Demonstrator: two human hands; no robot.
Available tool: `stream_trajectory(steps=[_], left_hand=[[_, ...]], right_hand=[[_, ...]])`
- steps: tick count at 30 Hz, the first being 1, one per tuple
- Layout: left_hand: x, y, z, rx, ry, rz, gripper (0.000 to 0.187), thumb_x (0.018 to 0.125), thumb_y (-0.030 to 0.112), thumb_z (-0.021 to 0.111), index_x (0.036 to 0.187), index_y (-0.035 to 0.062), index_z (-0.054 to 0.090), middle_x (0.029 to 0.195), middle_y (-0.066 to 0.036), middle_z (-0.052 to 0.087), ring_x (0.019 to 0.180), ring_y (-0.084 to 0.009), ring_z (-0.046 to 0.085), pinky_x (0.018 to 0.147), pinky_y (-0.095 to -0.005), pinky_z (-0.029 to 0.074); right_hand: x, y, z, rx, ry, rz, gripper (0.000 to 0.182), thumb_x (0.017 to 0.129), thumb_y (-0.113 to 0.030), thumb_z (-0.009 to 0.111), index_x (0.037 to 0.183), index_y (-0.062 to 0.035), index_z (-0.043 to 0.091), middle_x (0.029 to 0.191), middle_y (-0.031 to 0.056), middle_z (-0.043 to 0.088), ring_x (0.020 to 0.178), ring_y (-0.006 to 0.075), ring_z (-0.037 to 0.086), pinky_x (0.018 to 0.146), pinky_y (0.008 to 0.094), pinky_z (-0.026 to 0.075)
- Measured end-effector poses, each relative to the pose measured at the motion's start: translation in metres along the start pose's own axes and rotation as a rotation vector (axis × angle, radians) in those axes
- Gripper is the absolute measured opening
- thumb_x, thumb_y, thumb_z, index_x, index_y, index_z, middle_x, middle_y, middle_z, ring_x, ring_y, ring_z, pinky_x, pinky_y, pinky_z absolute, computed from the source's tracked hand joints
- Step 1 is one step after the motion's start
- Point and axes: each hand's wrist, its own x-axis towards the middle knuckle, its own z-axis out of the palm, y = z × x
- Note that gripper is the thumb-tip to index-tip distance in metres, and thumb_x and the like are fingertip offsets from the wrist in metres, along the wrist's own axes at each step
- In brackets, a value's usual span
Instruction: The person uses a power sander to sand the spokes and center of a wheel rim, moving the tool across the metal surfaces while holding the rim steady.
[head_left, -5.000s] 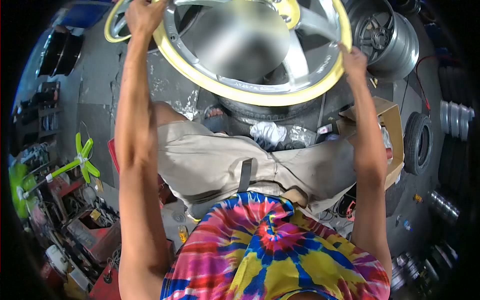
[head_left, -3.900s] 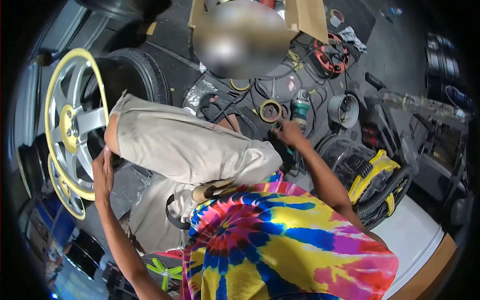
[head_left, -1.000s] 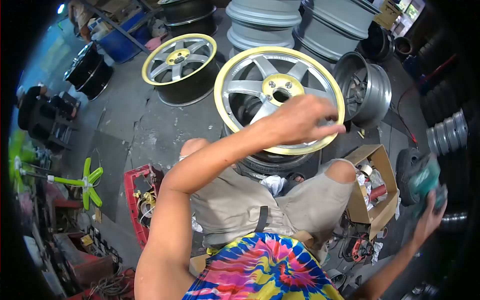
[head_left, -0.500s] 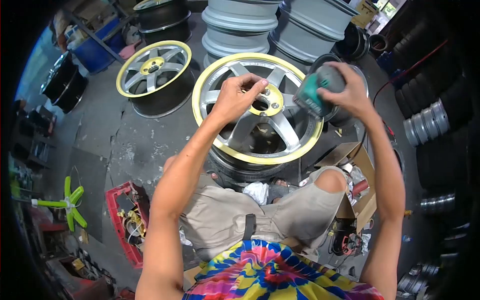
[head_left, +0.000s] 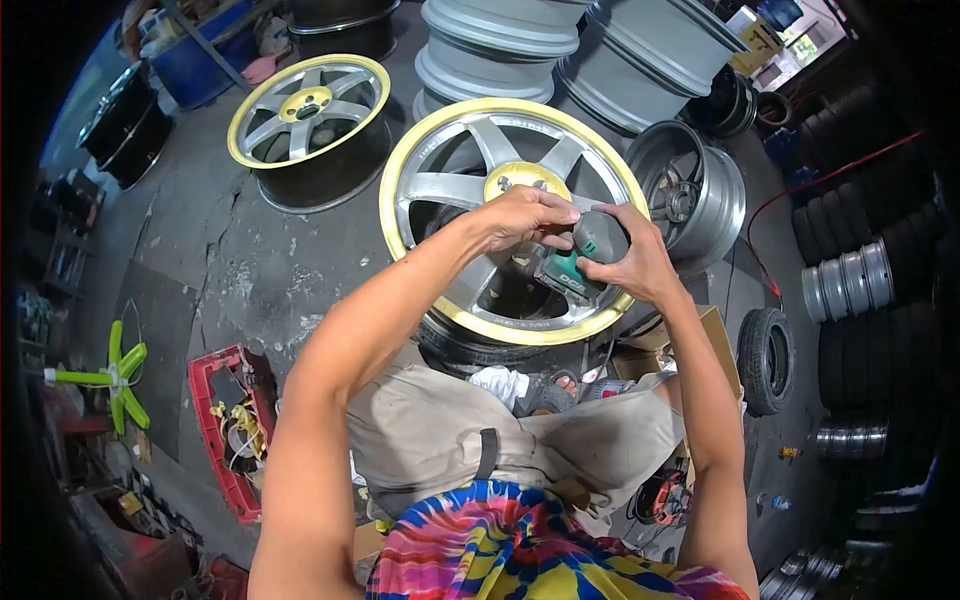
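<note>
My right hand (head_left: 640, 257) is wrapped round a green and grey palm sander (head_left: 573, 272), held tilted over the lower right of a wheel rim (head_left: 405, 185). This rim has yellow on its lip and hub, with bare silver spokes between. My left hand (head_left: 530, 218) is closed in a pinch beside the sander, its fingertips close to the grey top. Whatever is between those fingers, if anything, is too small to make out. Below the rim shows the edge of a black tyre (head_left: 460, 345).
A second yellow-lipped rim (head_left: 308, 103) stands at the left. Grey rims (head_left: 500, 75) are stacked behind, and a silver rim (head_left: 715, 210) lies at the right. A red toolbox (head_left: 215, 430), a cardboard box (head_left: 715, 345) and a small tyre (head_left: 768, 360) surround my legs.
My right hand has brought the sander down and left, over the near rim. My left hand has moved right and down from the hub, close to the sander. The head view has shifted slightly.
</note>
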Motion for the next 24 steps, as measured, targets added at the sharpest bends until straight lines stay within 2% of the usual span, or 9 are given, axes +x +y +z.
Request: stream_trajectory(steps=[3,8,9,10,14,18,22,24], left_hand=[[0.003,-0.002,-0.002,-0.034,-0.023,-0.048,0.031,0.097,0.016,0.072,0.122,-0.0031,0.068,0.11,-0.009,0.068,0.102,-0.0191,0.069,0.094,-0.031,0.063],[0.003,0.003,-0.008,0.002,-0.052,-0.111,0.042,0.096,0.013,0.072,0.132,-0.0066,0.06,0.121,-0.012,0.062,0.106,-0.0193,0.069,0.097,-0.0315,0.061],[0.003,0.002,-0.009,-0.011,-0.065,-0.089,0.042,0.096,0.012,0.072,0.132,-0.0065,0.06,0.121,-0.013,0.063,0.105,-0.0197,0.069,0.097,-0.031,0.061],[-0.002,0.006,-0.007,-0.013,-0.072,-0.097,0.042,0.096,0.011,0.072,0.132,-0.0058,0.06,0.12,-0.012,0.064,0.105,-0.0197,0.069,0.096,-0.031,0.062],[0.002,-0.001,-0.009,-0.074,-0.053,-0.106,0.037,0.092,0.007,0.075,0.127,-0.0012,0.065,0.111,-0.009,0.067,0.103,-0.0177,0.07,0.093,-0.0314,0.064],[0.0,0.003,-0.009,-0.104,-0.056,-0.198,0.032,0.091,0.007,0.077,0.121,0.0007,0.067,0.106,-0.005,0.066,0.1,-0.0162,0.07,0.092,-0.0325,0.064],[-0.001,0.007,-0.008,-0.076,-0.099,-0.218,0.035,0.092,0.008,0.077,0.124,0.001,0.064,0.105,-0.004,0.065,0.095,-0.0151,0.071,0.093,-0.0325,0.064],[0.001,0.012,-0.013,0.059,-0.139,-0.163,0.036,0.092,0.011,0.077,0.125,0.0,0.066,0.106,-0.006,0.069,0.093,-0.0143,0.07,0.085,-0.0288,0.063]], right_hand=[[-0.007,-0.003,-0.003,0.013,0.015,0.008,0.069,0.066,-0.027,0.088,0.126,-0.0038,0.063,0.113,0.0163,0.067,0.105,0.0328,0.068,0.095,0.041,0.052],[-0.011,-0.007,-0.001,-0.015,-0.015,0.104,0.069,0.071,-0.033,0.087,0.13,-0.0069,0.061,0.118,0.0177,0.064,0.11,0.0369,0.064,0.097,0.0428,0.051],[-0.011,-0.008,-0.003,-0.033,-0.037,0.124,0.07,0.072,-0.034,0.087,0.13,-0.0072,0.06,0.118,0.0179,0.064,0.111,0.0381,0.064,0.097,0.0435,0.051],[-0.01,-0.001,0.001,-0.018,-0.002,0.058,0.072,0.07,-0.041,0.087,0.13,-0.011,0.06,0.112,0.0185,0.062,0.102,0.0426,0.067,0.088,0.0491,0.054],[-0.009,0.003,0.002,-0.058,-0.014,0.03,0.072,0.069,-0.039,0.088,0.128,-0.0119,0.058,0.108,0.0177,0.06,0.093,0.043,0.068,0.082,0.0505,0.055],[-0.009,-0.004,0.002,-0.104,-0.057,0.018,0.074,0.068,-0.038,0.089,0.129,-0.0123,0.057,0.108,0.0173,0.059,0.092,0.0437,0.067,0.081,0.0517,0.055],[-0.01,-0.011,0.0,-0.13,-0.102,0.063,0.074,0.067,-0.036,0.09,0.129,-0.0126,0.057,0.109,0.0174,0.059,0.092,0.0438,0.067,0.081,0.0521,0.055],[-0.01,-0.013,0.001,-0.172,-0.099,0.085,0.075,0.068,-0.036,0.089,0.13,-0.0111,0.056,0.112,0.019,0.059,0.096,0.0442,0.067,0.083,0.0521,0.055]])
